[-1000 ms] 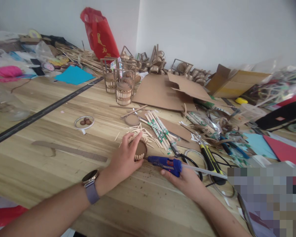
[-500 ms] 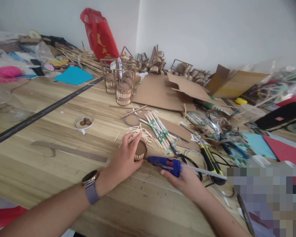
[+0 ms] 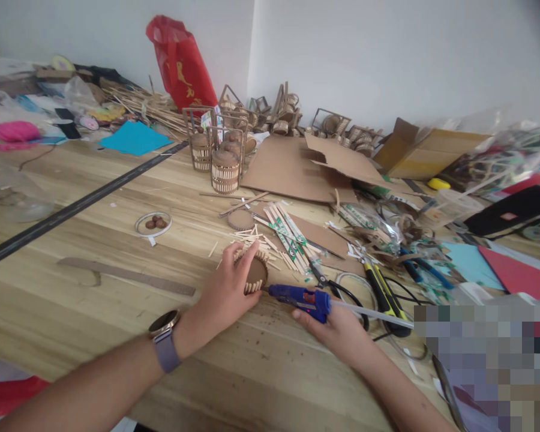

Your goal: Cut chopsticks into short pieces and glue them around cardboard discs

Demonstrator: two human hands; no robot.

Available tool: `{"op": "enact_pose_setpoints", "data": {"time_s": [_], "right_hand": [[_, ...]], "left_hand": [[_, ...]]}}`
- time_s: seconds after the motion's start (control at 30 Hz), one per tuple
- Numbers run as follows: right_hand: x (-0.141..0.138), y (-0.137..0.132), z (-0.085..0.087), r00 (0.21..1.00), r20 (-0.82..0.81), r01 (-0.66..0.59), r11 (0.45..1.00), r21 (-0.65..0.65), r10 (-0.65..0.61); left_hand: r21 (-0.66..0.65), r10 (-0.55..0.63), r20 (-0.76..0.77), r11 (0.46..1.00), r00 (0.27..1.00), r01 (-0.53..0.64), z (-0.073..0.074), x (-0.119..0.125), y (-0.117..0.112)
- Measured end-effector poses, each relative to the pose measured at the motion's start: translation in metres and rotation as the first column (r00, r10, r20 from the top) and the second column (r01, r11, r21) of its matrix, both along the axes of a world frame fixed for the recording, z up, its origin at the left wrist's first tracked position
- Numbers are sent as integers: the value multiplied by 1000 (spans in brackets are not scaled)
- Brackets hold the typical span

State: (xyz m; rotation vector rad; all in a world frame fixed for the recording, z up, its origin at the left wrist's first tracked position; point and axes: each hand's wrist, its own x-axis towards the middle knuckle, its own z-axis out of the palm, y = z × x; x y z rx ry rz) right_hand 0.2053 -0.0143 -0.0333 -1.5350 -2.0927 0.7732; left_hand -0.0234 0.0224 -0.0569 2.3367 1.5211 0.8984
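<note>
The left hand grips a small round stick basket on the wooden table. The right hand is closed around a blue glue gun, its nozzle touching the basket's rim. Loose bamboo sticks lie just beyond both hands.

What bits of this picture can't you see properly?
All in the head view.
Small round cardboard basket with pale stick walls: its left side is under the left hand.
Blue hot glue gun: its handle is hidden inside the right hand.
Bottom right corner: a blocky grey patch covers whatever lies there.
Brown bits in the white ring: too small to name.
</note>
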Motion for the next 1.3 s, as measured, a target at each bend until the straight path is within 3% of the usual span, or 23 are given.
{"op": "enact_pose_setpoints", "data": {"time_s": [0.23, 0.33, 0.43, 0.53, 0.6, 0.7, 0.77, 0.87, 1.13, 1.3], "right_hand": [[3, 2, 6, 982, -113, 146, 989, -30, -148], [16, 4, 16, 976, -178, 84, 969, -234, -127], [27, 5, 26, 963, -264, -90, 848, -522, -60], [30, 4, 30, 962, -263, -124, 753, -646, -67], [29, 3, 31, 984, -174, -83, 787, -612, -32], [26, 4, 34, 993, 110, 16, 912, -410, 32], [23, 10, 37, 946, 323, 81, 977, -197, -14], [15, 24, 42, 856, 500, 113, 991, 65, -130], [-28, 70, 37, 805, 592, 29, 999, 23, -37], [-37, 80, 29, 758, 651, 31, 999, 20, -36]], "left_hand": [[-2, -28, 17, 1000, 999, 28, -1, 1, -1], [4, -39, 23, 999, 999, 39, -2, 0, -1], [5, -26, 18, 1000, 999, 26, -2, 0, -1], [-2, -16, 10, 1000, 1000, 16, -1, 0, -1], [-6, -15, 8, 1000, 1000, 15, -1, 0, -1], [-5, -14, -5, 1000, 1000, 14, 1, 0, -2], [-7, -17, -13, 1000, 1000, 17, 1, 0, -2], [-13, -19, -8, 1000, 1000, 19, 1, 0, -2], [0, -32, -1, 999, 999, 32, 1, 0, -1], [-9, -34, 4, 999, 999, 34, 1, 0, 0]]}}
